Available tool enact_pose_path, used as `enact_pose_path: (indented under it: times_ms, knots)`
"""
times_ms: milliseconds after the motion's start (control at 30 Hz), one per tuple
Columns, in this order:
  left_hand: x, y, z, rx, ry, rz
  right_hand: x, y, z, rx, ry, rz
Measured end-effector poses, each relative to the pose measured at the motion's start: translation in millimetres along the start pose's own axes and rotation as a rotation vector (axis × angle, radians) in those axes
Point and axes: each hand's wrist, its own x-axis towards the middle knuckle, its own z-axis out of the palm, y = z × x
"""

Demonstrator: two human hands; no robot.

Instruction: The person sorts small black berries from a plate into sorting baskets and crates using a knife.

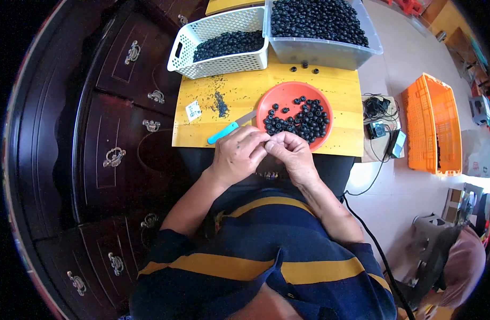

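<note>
My left hand (237, 156) and my right hand (293, 153) meet at the table's front edge, fingertips pinched together. Whatever sits between them is hidden by the fingers. Just beyond is a round red plate (279, 92) bearing many small black ring-shaped parts (312, 116), most of them on its right and near side. A knife (223, 133) with a turquoise handle lies left of the plate, close to my left hand, its blade pointing at the rim. Black shavings (220, 105) are scattered farther left on the yellow tabletop (197, 136).
At the back stand a white perforated basket (223, 24) and a clear plastic bin (325, 52), both holding black parts. A few loose parts (304, 65) lie before the bin. Dark drawers (117, 154) line the left. An orange crate (434, 125) and cables (381, 109) are at right; a person (463, 266) is lower right.
</note>
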Motion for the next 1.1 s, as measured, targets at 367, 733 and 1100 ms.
enact_pose_path:
  times_ms: [367, 733, 1100]
  knots:
    - [-7, -2, -9, -0.100, 0.084, -0.190, 1, 0, -10, 0.044, 0.003, 0.020]
    - [47, -86, -36, 0.135, -0.073, -0.178, -15, -25, -2, -1.081, 0.104, -0.528]
    - [117, -141, -44, 0.320, 0.156, -0.260, 22, 4, -14, -1.597, 0.066, -0.700]
